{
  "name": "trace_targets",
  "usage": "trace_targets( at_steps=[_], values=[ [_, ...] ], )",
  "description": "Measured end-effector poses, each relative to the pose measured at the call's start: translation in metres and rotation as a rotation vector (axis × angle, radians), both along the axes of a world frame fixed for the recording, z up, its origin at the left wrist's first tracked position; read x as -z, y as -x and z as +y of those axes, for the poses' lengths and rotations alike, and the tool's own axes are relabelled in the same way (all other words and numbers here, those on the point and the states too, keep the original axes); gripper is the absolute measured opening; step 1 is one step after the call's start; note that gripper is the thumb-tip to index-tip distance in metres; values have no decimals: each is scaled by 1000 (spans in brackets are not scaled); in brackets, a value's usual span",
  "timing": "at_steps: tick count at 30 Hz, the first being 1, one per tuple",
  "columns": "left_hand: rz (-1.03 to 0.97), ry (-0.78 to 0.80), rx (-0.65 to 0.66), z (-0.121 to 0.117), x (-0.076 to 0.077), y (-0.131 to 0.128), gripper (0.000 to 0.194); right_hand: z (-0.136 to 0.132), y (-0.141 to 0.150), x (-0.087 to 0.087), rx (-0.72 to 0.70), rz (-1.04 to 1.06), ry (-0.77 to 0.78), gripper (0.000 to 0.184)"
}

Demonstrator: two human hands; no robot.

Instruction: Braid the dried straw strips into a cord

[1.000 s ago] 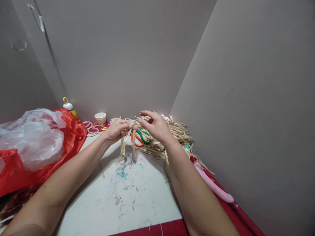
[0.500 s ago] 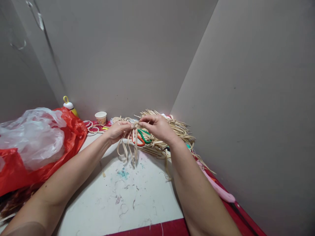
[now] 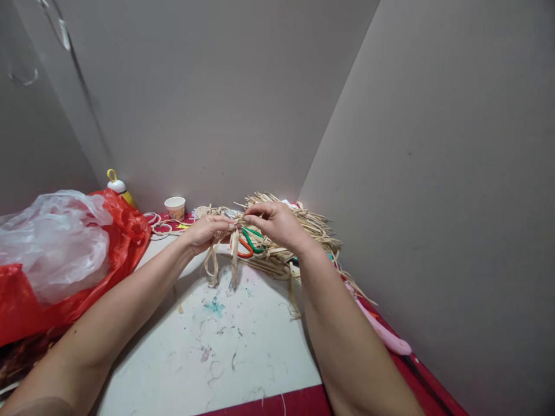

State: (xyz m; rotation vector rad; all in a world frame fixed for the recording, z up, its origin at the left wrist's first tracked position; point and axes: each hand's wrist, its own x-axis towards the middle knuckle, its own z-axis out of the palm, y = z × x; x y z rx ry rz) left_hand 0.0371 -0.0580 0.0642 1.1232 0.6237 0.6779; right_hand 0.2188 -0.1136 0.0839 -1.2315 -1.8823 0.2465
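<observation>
Pale, straw-like strips (image 3: 235, 254) hang in loops and loose ends below my fingers, above the white board. My left hand (image 3: 211, 230) pinches them from the left, thumb on top. Opposite it, my right hand (image 3: 273, 222) is closed with thumb and fingertips together on the same strips, close to the left fingertips. The exact crossing of the strips is hidden between the fingers. Just below the right fingers lie scissors with green and orange handles (image 3: 252, 241), their blades out of sight. A heap of dry straw strips (image 3: 318, 228) lies behind and beside my right hand.
At left, a red plastic bag (image 3: 132, 231) and a crumpled clear bag (image 3: 56, 242) cover the table. A paper cup (image 3: 175, 208), a yellow-and-white bottle (image 3: 119, 188) and a pale cord (image 3: 161, 228) are at the back. A pink strip-like object (image 3: 385, 335) borders the right wall.
The hanging strip ends have shifted, drawing closer together beneath the left hand. Both hands keep their pinch at nearly the same place. The whole view has moved slightly.
</observation>
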Motion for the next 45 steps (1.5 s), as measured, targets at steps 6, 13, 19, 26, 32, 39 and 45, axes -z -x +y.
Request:
trace_targets(
  at_steps=[6,13,19,26,32,39,45],
  values=[
    [-10,65,17,-3,-1,-3,5,0,2,3,13,-61,-23,14],
    [75,-9,28,-10,-5,-5,6,3,2,6,-9,-111,-20,16],
    [18,-144,-9,-17,-4,-7,12,-5,0,-1,14,-118,-6,18],
    [-22,-255,37,-20,-6,-6,26,-4,-7,-4,20,-147,-42,18],
    [-23,-218,-1,-19,-8,-5,23,-8,-6,-10,15,75,0,18],
    [-27,-171,-54,-10,-2,-3,19,-22,-25,-27,258,413,-129,22],
    [-47,-172,-32,-10,-4,-2,19,-18,-18,-20,163,212,40,27]
  ],
)
